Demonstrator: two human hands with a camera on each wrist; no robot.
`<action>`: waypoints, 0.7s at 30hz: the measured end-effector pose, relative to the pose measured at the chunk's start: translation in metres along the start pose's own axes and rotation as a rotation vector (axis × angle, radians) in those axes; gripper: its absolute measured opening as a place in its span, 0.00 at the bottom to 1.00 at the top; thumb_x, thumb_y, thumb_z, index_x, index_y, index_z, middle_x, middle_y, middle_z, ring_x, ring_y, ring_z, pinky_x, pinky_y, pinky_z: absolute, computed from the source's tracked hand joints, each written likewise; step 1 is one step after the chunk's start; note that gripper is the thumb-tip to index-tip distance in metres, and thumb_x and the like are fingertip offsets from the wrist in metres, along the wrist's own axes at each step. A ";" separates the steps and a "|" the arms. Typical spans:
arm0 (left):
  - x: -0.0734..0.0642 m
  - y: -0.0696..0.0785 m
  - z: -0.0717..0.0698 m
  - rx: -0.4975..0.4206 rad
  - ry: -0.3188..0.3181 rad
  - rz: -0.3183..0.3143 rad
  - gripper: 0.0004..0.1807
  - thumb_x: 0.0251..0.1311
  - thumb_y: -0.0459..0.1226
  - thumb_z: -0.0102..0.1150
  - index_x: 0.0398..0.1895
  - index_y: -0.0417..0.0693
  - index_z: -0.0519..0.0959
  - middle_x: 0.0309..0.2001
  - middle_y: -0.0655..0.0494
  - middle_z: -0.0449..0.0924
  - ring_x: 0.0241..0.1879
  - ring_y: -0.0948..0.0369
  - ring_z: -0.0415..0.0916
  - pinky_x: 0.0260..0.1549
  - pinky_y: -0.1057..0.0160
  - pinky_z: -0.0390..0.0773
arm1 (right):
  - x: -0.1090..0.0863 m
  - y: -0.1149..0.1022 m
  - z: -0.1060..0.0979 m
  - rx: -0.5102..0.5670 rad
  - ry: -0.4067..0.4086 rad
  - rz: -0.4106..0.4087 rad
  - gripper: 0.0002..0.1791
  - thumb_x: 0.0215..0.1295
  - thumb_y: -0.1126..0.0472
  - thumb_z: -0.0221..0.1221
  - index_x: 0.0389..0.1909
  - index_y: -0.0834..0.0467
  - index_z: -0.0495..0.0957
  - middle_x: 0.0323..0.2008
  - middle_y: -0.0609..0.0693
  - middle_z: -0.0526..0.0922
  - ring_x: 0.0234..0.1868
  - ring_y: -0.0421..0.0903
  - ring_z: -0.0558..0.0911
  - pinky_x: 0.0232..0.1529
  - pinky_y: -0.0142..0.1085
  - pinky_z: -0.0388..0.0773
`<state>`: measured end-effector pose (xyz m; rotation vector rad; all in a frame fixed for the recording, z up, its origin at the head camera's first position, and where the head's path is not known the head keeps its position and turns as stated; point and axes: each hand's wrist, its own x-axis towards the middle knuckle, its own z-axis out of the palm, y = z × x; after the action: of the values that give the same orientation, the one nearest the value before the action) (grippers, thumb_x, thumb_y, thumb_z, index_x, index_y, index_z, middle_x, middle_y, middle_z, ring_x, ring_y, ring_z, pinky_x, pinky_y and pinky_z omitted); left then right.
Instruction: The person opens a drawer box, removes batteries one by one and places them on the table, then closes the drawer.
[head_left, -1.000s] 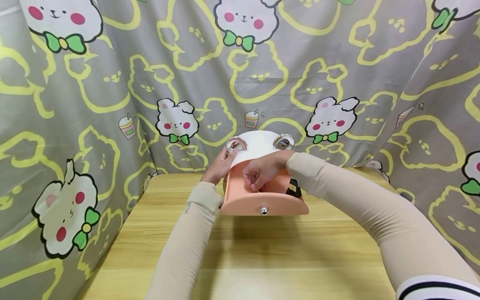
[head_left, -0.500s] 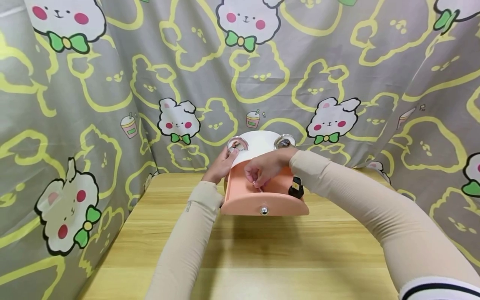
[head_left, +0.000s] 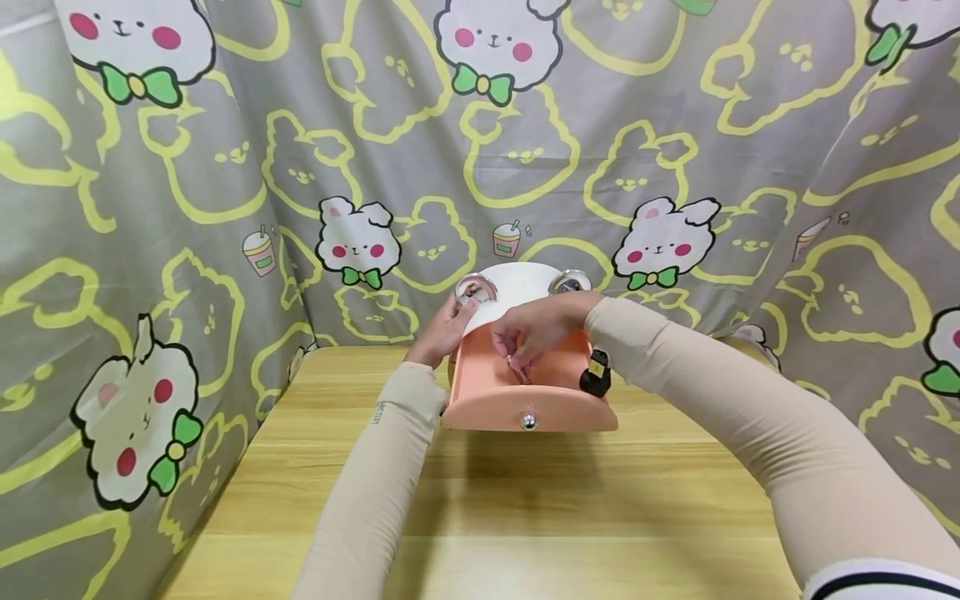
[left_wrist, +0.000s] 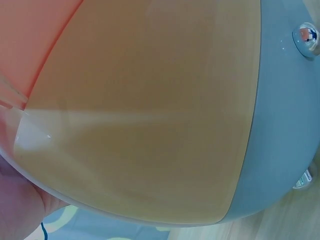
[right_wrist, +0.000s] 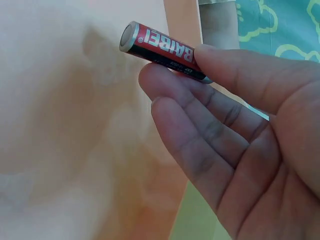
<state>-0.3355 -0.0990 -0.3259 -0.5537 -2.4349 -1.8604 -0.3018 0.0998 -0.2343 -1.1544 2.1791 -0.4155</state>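
A white desktop box (head_left: 517, 283) with two round clear rings on top stands on the table, its peach drawer (head_left: 525, 410) pulled out. My left hand (head_left: 444, 329) holds the box's upper left side, thumb beside the left ring; its other fingers are mostly hidden. Over the drawer, my right hand (head_left: 536, 329) pinches a small battery (head_left: 518, 369) between thumb and fingers. Close up in the right wrist view, the battery (right_wrist: 162, 49) has a red and black wrapper with white lettering and silver ends. The left wrist view shows the drawer's smooth front (left_wrist: 287, 100) and knob.
The box stands on a light wooden table (head_left: 525, 517). A grey curtain (head_left: 420, 167) with cartoon rabbits and yellow outlines hangs behind and along both sides. A black device (head_left: 595, 373) sits at the right wrist, beside the drawer's right edge.
The right hand has shifted slightly right and drawn back a little, and more of the battery shows below its fingers. The left hand and box have stayed in place.
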 end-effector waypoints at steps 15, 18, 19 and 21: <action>-0.004 0.002 -0.001 0.009 -0.032 -0.010 0.25 0.76 0.45 0.38 0.71 0.49 0.56 0.62 0.42 0.67 0.60 0.52 0.65 0.62 0.54 0.62 | -0.019 0.002 -0.002 -0.059 0.122 0.012 0.07 0.65 0.67 0.61 0.37 0.58 0.72 0.30 0.48 0.81 0.35 0.43 0.80 0.44 0.36 0.76; -0.004 0.002 -0.002 0.016 -0.041 -0.015 0.26 0.76 0.47 0.38 0.72 0.50 0.55 0.63 0.42 0.66 0.60 0.51 0.64 0.63 0.52 0.61 | -0.026 0.003 -0.001 -0.062 0.155 0.007 0.06 0.65 0.66 0.61 0.37 0.57 0.72 0.30 0.48 0.81 0.34 0.44 0.79 0.45 0.37 0.76; -0.003 0.002 -0.002 0.017 -0.042 -0.015 0.26 0.76 0.47 0.38 0.72 0.50 0.55 0.63 0.42 0.66 0.61 0.51 0.64 0.63 0.52 0.61 | -0.029 0.004 -0.001 -0.057 0.167 0.004 0.06 0.65 0.67 0.61 0.37 0.57 0.72 0.30 0.48 0.81 0.35 0.44 0.79 0.45 0.37 0.76; -0.003 0.002 -0.002 0.018 -0.045 -0.014 0.26 0.76 0.47 0.38 0.72 0.51 0.55 0.63 0.43 0.66 0.61 0.51 0.64 0.63 0.52 0.60 | -0.034 0.006 0.000 -0.054 0.197 -0.001 0.06 0.65 0.66 0.61 0.37 0.57 0.73 0.31 0.48 0.80 0.35 0.44 0.79 0.45 0.38 0.77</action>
<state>-0.3323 -0.1012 -0.3246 -0.5859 -2.4873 -1.8495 -0.2907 0.1311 -0.2245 -1.1862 2.3717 -0.4917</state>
